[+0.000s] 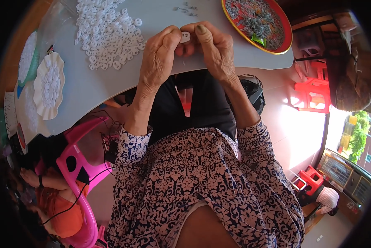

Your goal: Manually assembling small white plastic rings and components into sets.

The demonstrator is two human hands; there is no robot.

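Note:
Over the table's near edge, my two hands meet around a small white oval plastic piece with dark holes in it. My left hand pinches it at its left side, thumb and fingers pressed together. My right hand is closed at its other side, thumb raised and fingers curled behind; whether a smaller part sits in those fingers is hidden. Beyond my left hand spreads a large heap of similar white pieces. Several small metal fasteners lie loose on the table ahead of my hands.
A round red tray of grey metal fasteners, with a green wrapper, stands right on the grey table. A scalloped white dish and green container hold white pieces at left. Below left, a person sits near a pink chair.

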